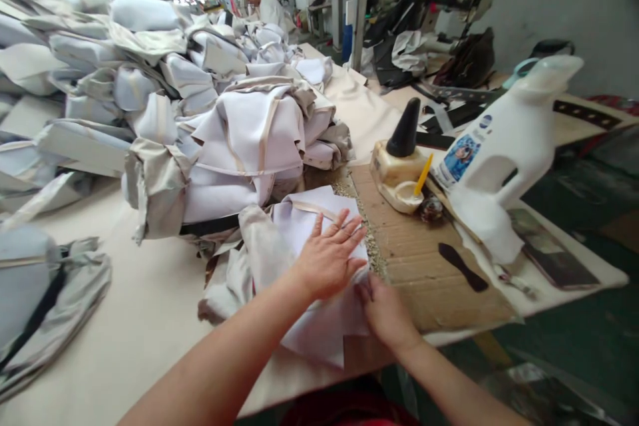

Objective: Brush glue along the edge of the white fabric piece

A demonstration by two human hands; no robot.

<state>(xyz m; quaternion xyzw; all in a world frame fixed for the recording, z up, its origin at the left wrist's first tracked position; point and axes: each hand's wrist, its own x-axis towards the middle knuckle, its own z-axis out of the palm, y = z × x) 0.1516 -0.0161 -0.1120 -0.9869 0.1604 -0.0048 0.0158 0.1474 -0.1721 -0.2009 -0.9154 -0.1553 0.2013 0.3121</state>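
My left hand (329, 258) lies flat with fingers spread on a sewn white fabric piece (312, 216) that has a beige seam tape. Grey-beige cloth (267, 243) is bunched along this piece's left side. At the piece's right edge, my right hand (387, 313) is closed, its fingertips pinching the edge and partly hidden. Under the work lies a cardboard sheet (414, 273), with a crusty strip of dried residue beside the fabric. A dark flat spatula-like tool (462, 266) rests on the cardboard, to the right of both hands.
A large heap of similar sewn pieces (244, 126) covers the table's left and back. On the right stand a glue pot (397, 170) with a black cone and yellow stick, a white jug (519, 126) and a phone (549, 249). A person (267, 3) is farther back.
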